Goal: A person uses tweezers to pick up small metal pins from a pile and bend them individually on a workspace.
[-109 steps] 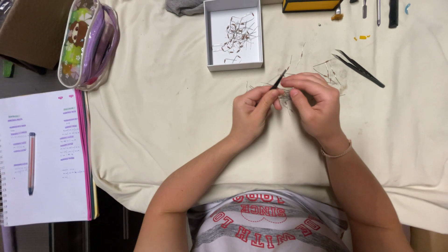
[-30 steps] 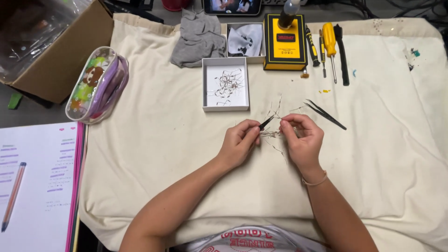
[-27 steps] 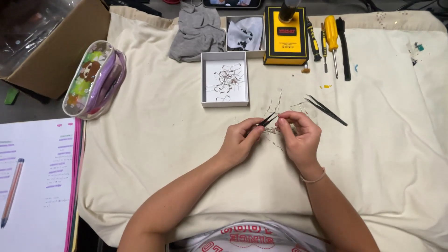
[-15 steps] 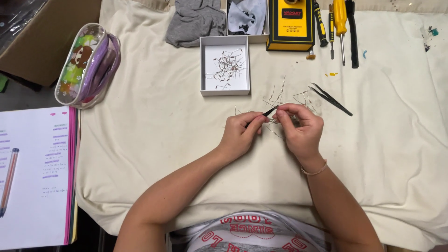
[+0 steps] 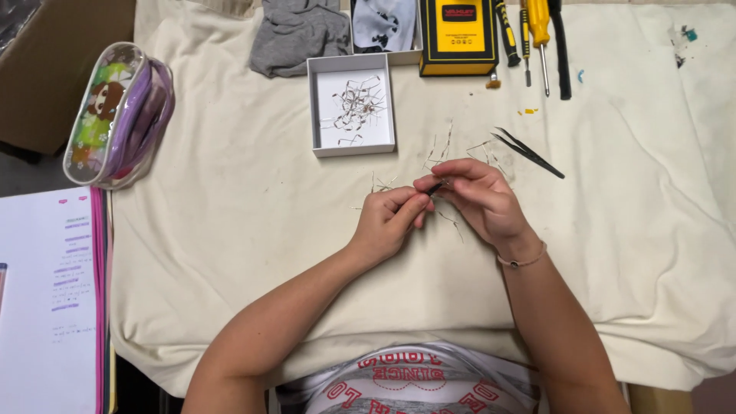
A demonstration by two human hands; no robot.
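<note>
A big cream cloth covers the table and hangs over the near edge. It has small paint spots at the far right. On the far left sits a brown cardboard box. The light is soft and even.

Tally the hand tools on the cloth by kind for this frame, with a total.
Tweezers: 2, one pair in the left hand with the right hand at its tip, one loose black pair
Screwdrivers, yellow handles: 2
Black tool beside them, kind unclear: 1
Total: 5
</note>
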